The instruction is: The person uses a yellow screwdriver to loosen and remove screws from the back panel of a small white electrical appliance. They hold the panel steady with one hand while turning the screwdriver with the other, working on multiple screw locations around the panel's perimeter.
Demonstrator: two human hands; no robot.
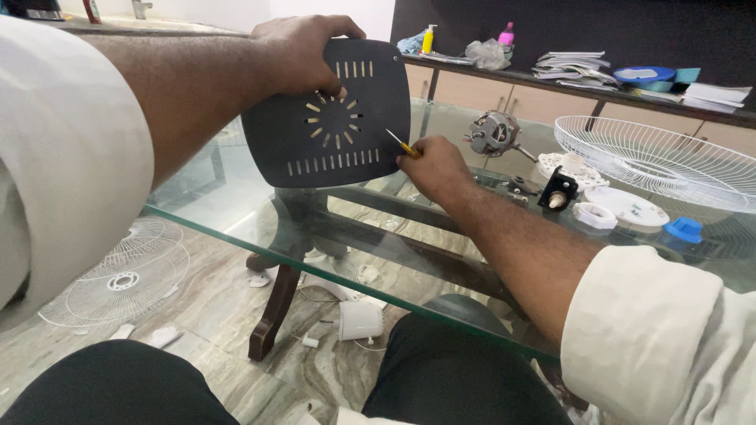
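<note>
My left hand (303, 51) grips the top edge of a dark grey slotted cover plate (331, 118), holding it upright above the glass table (236, 220). My right hand (433, 165) sits at the plate's lower right corner, pinching a thin screwdriver (400, 144) with a yellow handle. Its tip touches the plate near the row of slots. A fan motor (494, 134) lies on the glass just behind my right hand.
A white wire fan grille (661, 157) rests at the right with white round parts (622, 206), a black piece (557, 189) and a blue cap (683, 230). Another grille (118, 275) and white parts lie on the floor. A cluttered shelf (598, 79) runs behind.
</note>
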